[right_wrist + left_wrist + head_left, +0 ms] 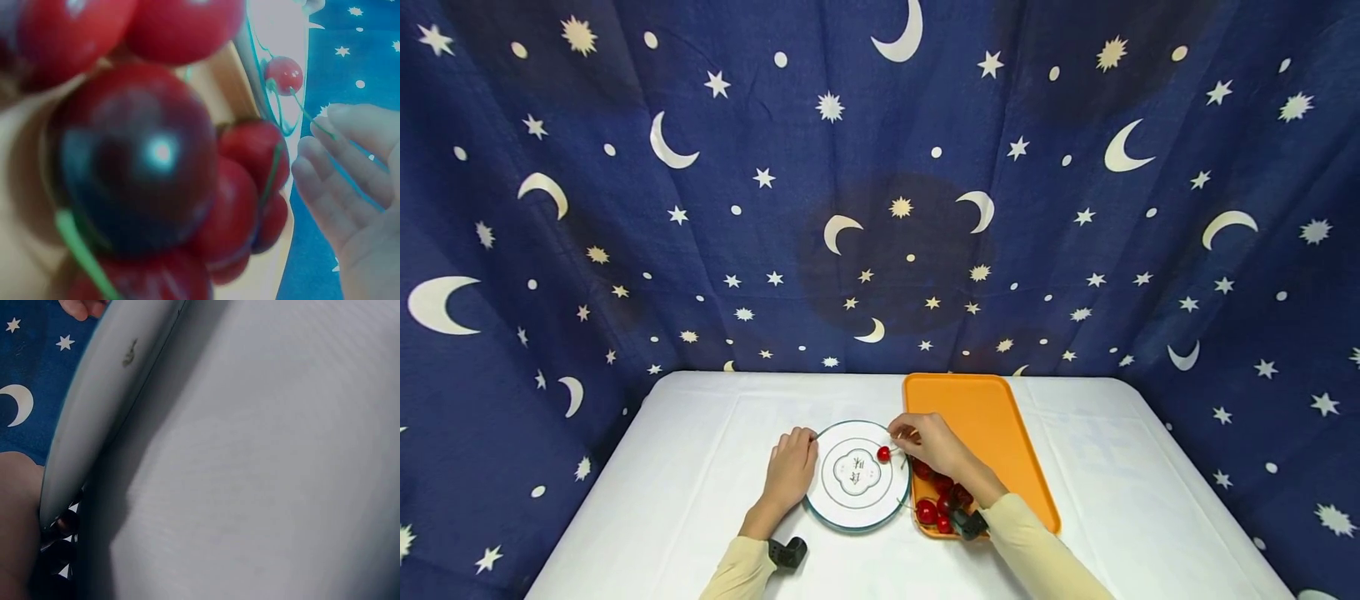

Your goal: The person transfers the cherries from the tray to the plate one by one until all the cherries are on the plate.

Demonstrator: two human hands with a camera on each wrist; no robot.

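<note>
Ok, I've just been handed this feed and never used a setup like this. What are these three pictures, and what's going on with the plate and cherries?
There is no machine here: a person works with two bare hands and wears three cameras. The wide picture comes from the head and looks down at a white table in front of a starry blue curtain. The other two come from the wrists, very close up, so they look blurry.

On the table lie a round white plate and, to its right, an orange tray with a pile of red cherries at its near end.

The left hand rests against the plate's left rim; whether it has a real grip I cannot tell. The right hand pinches the stem of one cherry over the plate. The right wrist picture shows that same cherry beyond the pile.
</note>
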